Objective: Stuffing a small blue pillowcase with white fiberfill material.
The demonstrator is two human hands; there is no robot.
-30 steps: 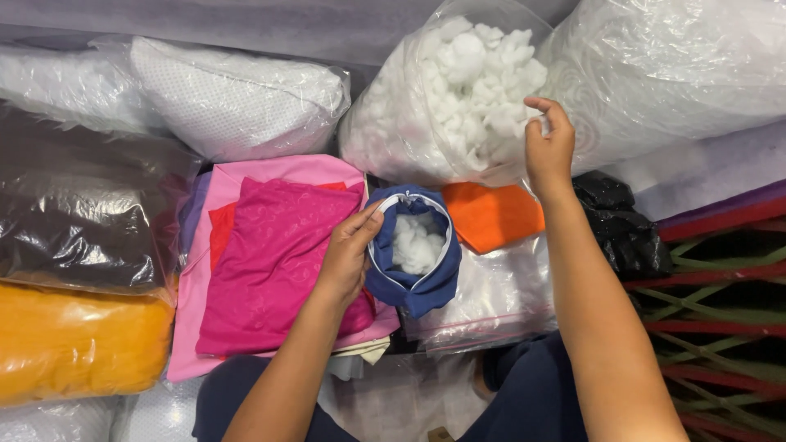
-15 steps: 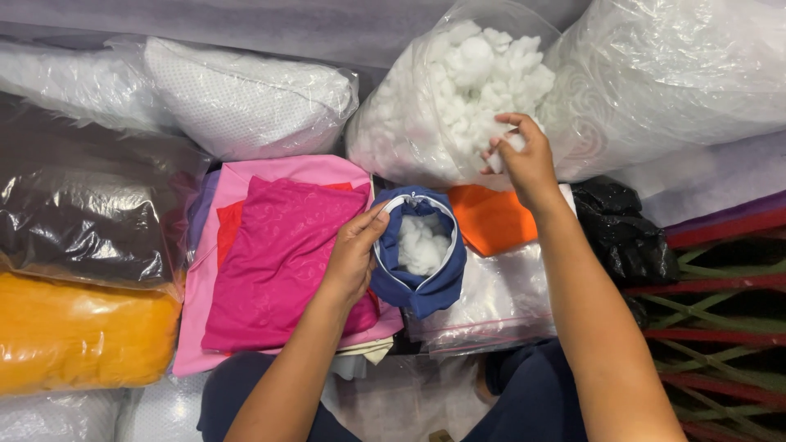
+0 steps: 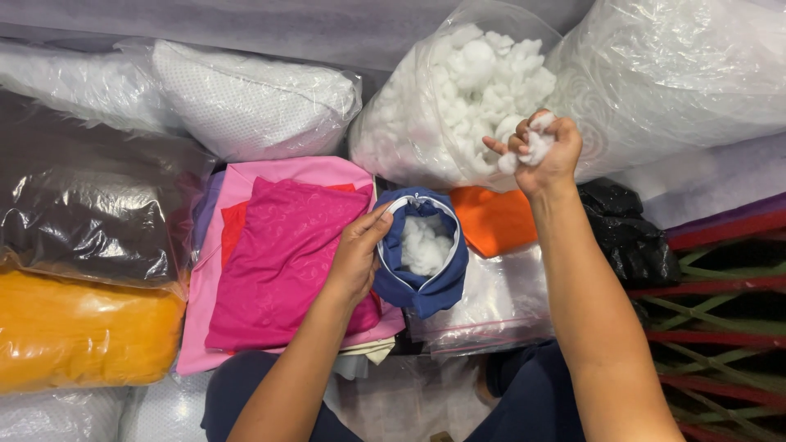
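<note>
Gaping blue cover (image 3: 422, 282) shows lumpy white stuffing (image 3: 424, 245) inside.

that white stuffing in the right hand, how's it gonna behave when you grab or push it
The white stuffing probably weighs next to nothing: the right hand lifts a clump with loose fingers. It looks soft and squashy, bunching to the grip. Tufts poke out, so bits may shed or cling rather than roll.

Open air is sitting between right hand (image 3: 542, 155) and the blue fabric cover's open zip mouth (image 3: 422, 245), nothing blocking. Left hand (image 3: 357, 255) is crowding the mouth's left rim. Clear plastic bag of white stuffing (image 3: 446, 98) is walling the far side, orange cloth (image 3: 494, 219) lying just right
</note>
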